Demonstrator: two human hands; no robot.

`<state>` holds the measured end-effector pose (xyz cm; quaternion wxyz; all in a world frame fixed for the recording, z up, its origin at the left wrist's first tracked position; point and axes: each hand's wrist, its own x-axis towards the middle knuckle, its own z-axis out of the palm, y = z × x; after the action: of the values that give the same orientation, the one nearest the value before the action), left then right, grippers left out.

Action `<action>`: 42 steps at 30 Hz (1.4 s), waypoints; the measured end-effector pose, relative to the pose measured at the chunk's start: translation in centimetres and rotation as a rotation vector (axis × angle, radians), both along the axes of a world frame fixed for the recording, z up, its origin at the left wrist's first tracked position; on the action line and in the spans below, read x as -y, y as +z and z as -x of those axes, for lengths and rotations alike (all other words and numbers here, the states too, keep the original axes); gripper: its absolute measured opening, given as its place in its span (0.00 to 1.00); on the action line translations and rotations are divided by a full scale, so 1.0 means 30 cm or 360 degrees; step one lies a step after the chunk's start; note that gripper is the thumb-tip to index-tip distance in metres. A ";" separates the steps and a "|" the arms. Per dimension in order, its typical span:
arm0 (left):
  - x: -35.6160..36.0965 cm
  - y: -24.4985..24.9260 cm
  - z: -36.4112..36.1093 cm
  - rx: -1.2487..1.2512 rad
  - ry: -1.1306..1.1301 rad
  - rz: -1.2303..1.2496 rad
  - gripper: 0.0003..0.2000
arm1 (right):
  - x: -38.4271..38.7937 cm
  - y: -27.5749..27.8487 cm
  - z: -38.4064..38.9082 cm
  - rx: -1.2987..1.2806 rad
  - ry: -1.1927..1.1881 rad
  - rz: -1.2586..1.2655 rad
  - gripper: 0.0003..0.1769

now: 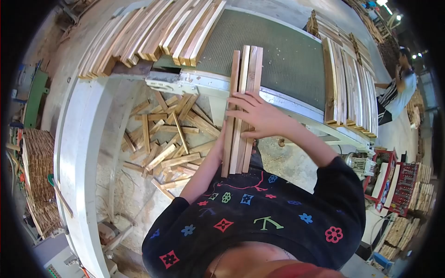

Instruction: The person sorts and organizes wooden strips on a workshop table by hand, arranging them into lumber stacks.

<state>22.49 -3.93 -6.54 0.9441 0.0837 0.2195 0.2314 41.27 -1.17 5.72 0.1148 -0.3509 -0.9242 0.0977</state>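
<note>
Several long wooden strips (243,106) stand upright side by side in front of my chest, their upper ends over the green conveyor belt (282,51). My right hand (257,113) lies across their upper face with its fingers spread. At their left side is my left hand (224,134), mostly hidden behind the strips, so its fingers do not show. The leftmost strip stands slightly apart from the others at the top.
Wooden strips (171,30) lie in a row on the belt's left end, with another stack (347,88) at its right. Loose offcuts (171,134) cover the floor below. A person (396,90) is at the far right, near a red machine (384,180).
</note>
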 end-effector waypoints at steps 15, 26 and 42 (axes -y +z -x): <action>0.009 0.218 0.219 0.0418 0.0092 -0.0380 0.62 | -0.232 0.086 0.070 0.0434 0.0741 -0.0179 0.54; 0.002 0.140 -0.150 -0.0035 0.0102 -0.0509 0.55 | 0.017 0.076 0.060 -0.0933 -0.1661 0.0194 0.43; 0.090 -0.061 -0.007 -0.0122 -0.0172 -0.0031 0.49 | 0.321 -0.210 0.074 -0.1962 -0.1571 0.1181 0.40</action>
<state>22.71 -6.64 -8.37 0.9452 0.1133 0.2484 0.1788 39.05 -10.81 -0.59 0.5019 -0.6107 -0.3482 0.5039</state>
